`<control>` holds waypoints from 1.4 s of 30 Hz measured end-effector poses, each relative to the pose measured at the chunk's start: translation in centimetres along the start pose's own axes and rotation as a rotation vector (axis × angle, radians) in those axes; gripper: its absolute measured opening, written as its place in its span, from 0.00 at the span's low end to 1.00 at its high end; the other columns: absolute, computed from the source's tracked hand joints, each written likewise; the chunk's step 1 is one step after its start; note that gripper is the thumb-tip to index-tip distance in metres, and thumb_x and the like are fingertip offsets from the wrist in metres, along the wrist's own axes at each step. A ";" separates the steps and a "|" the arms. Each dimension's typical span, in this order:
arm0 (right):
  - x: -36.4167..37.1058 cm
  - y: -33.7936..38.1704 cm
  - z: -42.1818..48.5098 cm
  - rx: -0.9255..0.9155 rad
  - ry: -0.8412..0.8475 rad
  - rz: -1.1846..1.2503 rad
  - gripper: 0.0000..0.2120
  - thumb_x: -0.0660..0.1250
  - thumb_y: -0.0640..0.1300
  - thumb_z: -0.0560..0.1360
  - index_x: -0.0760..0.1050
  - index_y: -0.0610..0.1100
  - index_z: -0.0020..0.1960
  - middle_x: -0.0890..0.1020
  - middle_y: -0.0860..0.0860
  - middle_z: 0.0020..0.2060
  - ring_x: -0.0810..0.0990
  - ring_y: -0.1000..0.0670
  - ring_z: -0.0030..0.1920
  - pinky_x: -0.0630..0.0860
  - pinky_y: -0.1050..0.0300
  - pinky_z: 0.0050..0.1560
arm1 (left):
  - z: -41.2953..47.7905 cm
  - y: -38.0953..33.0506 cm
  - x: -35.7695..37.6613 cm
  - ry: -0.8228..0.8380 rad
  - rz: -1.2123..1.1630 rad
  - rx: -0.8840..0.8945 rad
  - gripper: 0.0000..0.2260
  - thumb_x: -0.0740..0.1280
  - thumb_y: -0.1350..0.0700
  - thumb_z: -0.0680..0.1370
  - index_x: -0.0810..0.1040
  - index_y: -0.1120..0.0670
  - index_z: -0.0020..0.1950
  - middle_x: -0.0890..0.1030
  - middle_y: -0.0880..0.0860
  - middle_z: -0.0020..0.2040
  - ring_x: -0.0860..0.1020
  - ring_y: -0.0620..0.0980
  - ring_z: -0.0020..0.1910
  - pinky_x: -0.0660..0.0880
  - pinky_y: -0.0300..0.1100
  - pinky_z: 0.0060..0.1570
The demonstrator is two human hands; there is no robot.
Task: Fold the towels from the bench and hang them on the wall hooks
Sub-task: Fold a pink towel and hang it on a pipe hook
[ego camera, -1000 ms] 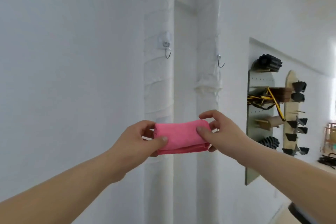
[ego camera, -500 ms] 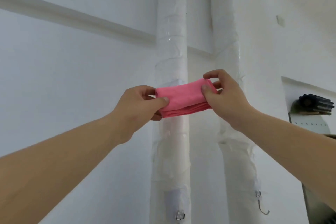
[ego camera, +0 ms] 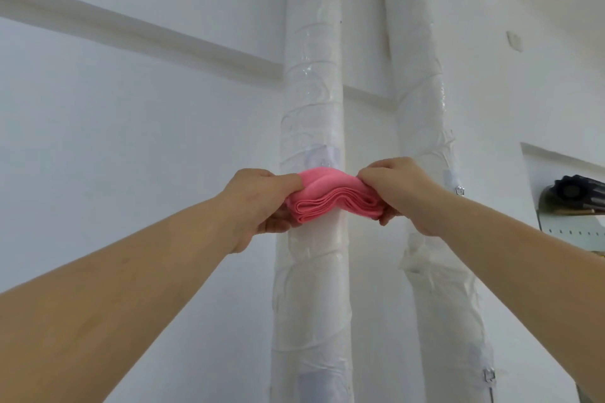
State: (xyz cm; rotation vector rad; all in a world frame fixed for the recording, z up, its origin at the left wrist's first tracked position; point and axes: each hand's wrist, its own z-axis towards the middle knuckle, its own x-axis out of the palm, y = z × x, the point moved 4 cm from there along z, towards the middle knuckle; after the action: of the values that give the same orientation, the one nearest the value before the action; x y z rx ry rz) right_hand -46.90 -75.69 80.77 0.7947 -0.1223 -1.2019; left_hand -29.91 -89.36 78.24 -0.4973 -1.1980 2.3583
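White-walled corner (ego camera: 131, 124) here. Up close: left hand (ego camera: 258, 206) and right hand (ego camera: 397, 190), fingers curled tight on either end of a folded pink cloth towel (ego camera: 330, 199). Right behind it, the left plastic-wrapped white pipe (ego camera: 311, 91) and a clear stick-on hook pad (ego camera: 322, 155). Farther right, small metal hook (ego camera: 460, 190).

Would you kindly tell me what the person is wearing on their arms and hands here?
Nothing that shows. The left hand and right hand have no gloves, and no ring is visible. The left forearm and right forearm are uncovered up to the picture's edge: no sleeve, watch or bracelet in view.
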 end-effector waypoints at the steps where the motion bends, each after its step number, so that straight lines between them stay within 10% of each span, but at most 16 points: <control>1: 0.2 0.0 -0.2 0.011 0.030 -0.012 0.11 0.62 0.38 0.74 0.75 0.39 0.34 0.74 0.44 0.27 0.76 0.45 0.26 0.79 0.49 0.32 | 0.0 0.1 0.0 0.013 0.018 -0.015 0.08 0.72 0.55 0.74 0.78 0.58 0.46 0.85 0.59 0.37 0.84 0.53 0.31 0.78 0.41 0.31; 6: -0.3 0.7 -0.4 0.074 0.049 -0.148 0.19 0.64 0.52 0.76 0.82 0.37 0.42 0.82 0.46 0.34 0.79 0.47 0.37 0.83 0.47 0.46 | 0.0 -1.0 -0.7 -0.191 0.353 0.405 0.13 0.75 0.53 0.71 0.80 0.49 0.54 0.80 0.47 0.54 0.81 0.46 0.52 0.79 0.42 0.48; 10: -0.1 2.6 -0.9 -0.122 -0.013 -0.382 0.22 0.65 0.55 0.76 0.72 0.41 0.31 0.75 0.46 0.32 0.72 0.49 0.33 0.71 0.53 0.38 | -1.3 -1.4 -0.2 -0.018 0.524 0.826 0.12 0.70 0.61 0.77 0.85 0.48 0.57 0.84 0.42 0.55 0.81 0.40 0.55 0.77 0.38 0.60; 15: 1.1 2.8 -1.8 -0.239 0.006 -0.298 0.08 0.62 0.49 0.80 0.80 0.55 0.52 0.84 0.49 0.37 0.81 0.53 0.34 0.78 0.57 0.41 | -1.7 0.5 -0.5 0.072 0.541 0.737 0.17 0.62 0.58 0.83 0.80 0.42 0.66 0.85 0.41 0.57 0.83 0.43 0.56 0.78 0.45 0.61; 21: 1.5 1.8 -1.6 -0.066 0.111 -0.141 0.17 0.59 0.48 0.81 0.77 0.38 0.43 0.80 0.46 0.35 0.80 0.47 0.38 0.83 0.43 0.50 | -1.6 0.9 -0.5 0.204 0.382 0.652 0.18 0.59 0.58 0.84 0.80 0.40 0.66 0.84 0.38 0.57 0.80 0.38 0.59 0.76 0.44 0.65; 42: -0.7 1.2 -4.5 0.161 -0.149 0.063 0.16 0.60 0.53 0.80 0.80 0.44 0.55 0.84 0.43 0.52 0.83 0.46 0.48 0.81 0.44 0.56 | -2.6 1.0 -2.0 0.111 0.410 0.508 0.25 0.65 0.52 0.80 0.67 0.42 0.77 0.72 0.41 0.74 0.71 0.42 0.72 0.70 0.46 0.72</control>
State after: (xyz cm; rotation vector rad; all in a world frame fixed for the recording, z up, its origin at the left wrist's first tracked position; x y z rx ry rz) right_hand -44.01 -72.74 78.40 0.8350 -0.3675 -1.2012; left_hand -27.19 -89.22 76.23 -0.7315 -0.4389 2.7986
